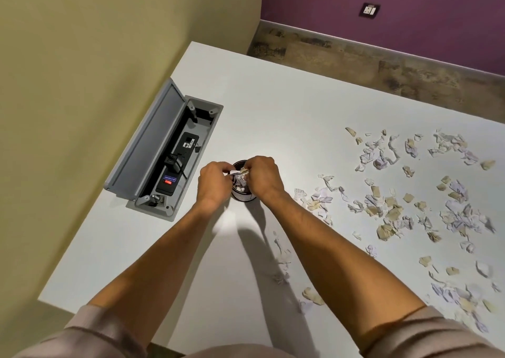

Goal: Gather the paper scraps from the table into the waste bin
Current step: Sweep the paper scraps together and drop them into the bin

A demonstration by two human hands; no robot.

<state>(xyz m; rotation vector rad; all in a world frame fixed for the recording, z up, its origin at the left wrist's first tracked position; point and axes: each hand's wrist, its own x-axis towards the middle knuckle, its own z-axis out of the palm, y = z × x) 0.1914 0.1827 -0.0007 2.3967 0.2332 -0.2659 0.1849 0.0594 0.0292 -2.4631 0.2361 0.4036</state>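
Over the small dark waste bin [244,197], which is standing on the white table [273,117] beside the open cable box [166,150], the left hand [214,184] and right hand [263,176] are curling their fingers round a wad of paper scraps [240,178], apparently pushing it in. Most loose scraps [396,207] are lying well apart to the right, so the next reach is probably heading there across bare tabletop, minding the table's near edge, where some scraps are lying close.

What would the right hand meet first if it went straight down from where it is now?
Probably the paper already in the bin: the right hand hangs over its opening with scraps pinched. Depth is unclear from this view.
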